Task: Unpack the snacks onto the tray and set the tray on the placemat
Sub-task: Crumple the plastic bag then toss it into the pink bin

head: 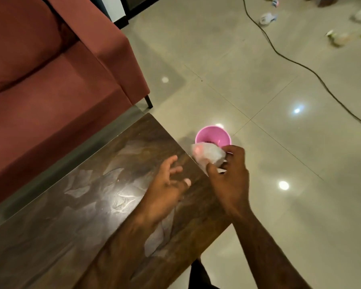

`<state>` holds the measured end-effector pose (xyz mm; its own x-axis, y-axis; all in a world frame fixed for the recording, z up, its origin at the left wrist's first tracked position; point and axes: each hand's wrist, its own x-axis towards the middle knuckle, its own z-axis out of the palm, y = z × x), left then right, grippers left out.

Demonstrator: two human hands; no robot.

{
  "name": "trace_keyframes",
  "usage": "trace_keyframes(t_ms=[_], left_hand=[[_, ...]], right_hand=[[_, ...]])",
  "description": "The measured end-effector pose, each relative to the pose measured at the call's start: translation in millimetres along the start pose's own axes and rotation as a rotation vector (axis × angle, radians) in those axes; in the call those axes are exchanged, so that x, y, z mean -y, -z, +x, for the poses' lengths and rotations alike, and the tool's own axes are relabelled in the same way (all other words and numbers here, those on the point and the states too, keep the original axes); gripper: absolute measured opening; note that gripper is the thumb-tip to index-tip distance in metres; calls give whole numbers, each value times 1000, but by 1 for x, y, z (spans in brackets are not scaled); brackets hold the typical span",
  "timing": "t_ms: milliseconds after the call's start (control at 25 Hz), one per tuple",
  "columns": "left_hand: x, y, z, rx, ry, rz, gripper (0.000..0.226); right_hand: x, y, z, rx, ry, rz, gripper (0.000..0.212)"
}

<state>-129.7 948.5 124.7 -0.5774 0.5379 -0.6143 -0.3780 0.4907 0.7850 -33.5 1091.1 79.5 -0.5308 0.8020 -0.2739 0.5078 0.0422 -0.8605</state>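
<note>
My right hand is closed on a crumpled clear plastic wrapper, held just past the table's right edge and over a pink bin on the floor. The wrapper overlaps the bin's near rim. My left hand hovers over the dark wooden table near that edge, fingers spread and holding nothing. No tray, placemat or snacks show in this view.
A red sofa stands close along the table's far left side. The glossy tiled floor stretches right, crossed by a black cable. Several scraps of litter lie at the far top right.
</note>
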Motion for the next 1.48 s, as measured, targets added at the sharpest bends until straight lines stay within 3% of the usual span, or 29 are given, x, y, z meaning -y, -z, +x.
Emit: trace_keyframes(t_ms=[120, 240, 520, 640, 920, 1480], left_hand=[[34, 2, 0, 69, 65, 117, 30], [71, -5, -4, 100, 173, 207, 22], [106, -12, 5, 31, 180, 244, 10], [112, -8, 5, 50, 173, 280, 16], [124, 19, -26, 102, 211, 294, 14], [159, 125, -138, -179, 85, 84, 10]], right_hand=[[-38, -2, 61, -85, -11, -104, 51], [-69, -20, 126, -135, 19, -203, 48], [-111, -59, 206, 22, -129, -415, 88], [-124, -57, 176, 21, -79, -439, 83], [-120, -47, 63, 198, -73, -386, 65], [17, -148, -66, 483, 355, -398, 56]])
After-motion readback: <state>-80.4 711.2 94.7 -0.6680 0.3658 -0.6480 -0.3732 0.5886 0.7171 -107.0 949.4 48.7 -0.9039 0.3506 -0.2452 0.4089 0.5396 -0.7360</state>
